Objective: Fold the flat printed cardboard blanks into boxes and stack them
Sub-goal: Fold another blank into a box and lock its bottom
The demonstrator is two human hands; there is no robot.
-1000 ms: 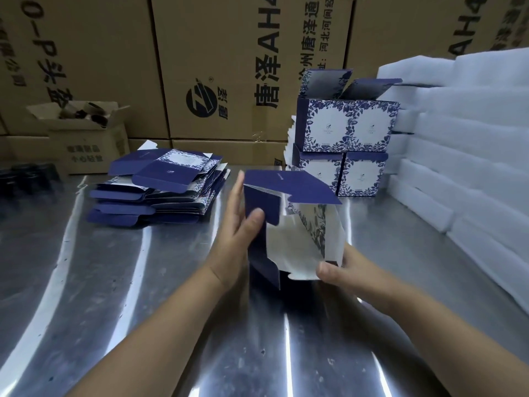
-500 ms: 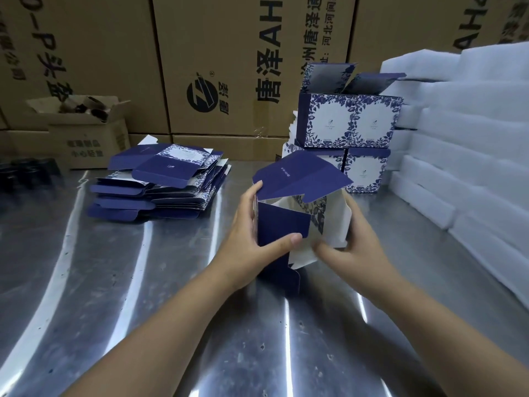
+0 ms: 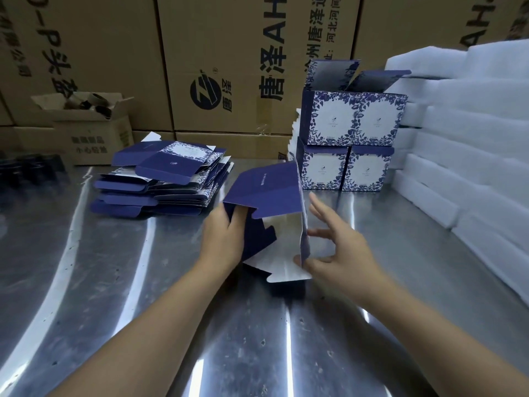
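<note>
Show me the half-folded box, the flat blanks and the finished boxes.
half-folded box (image 3: pixel 266 190), head view, navy top flap.
flat blanks (image 3: pixel 166 167), head view, top blank's navy panel.
finished boxes (image 3: pixel 332 121), head view, upper box's printed front.

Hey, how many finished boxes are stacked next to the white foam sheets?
4 in view, stacked two by two: bottom-left box, bottom-right box, top-left box and top-right box, the top pair with lids open. More may be hidden behind them.

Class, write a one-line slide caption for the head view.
Left hand grips a half-folded box while the right hand touches its side, flat blanks left, finished boxes behind.
</note>
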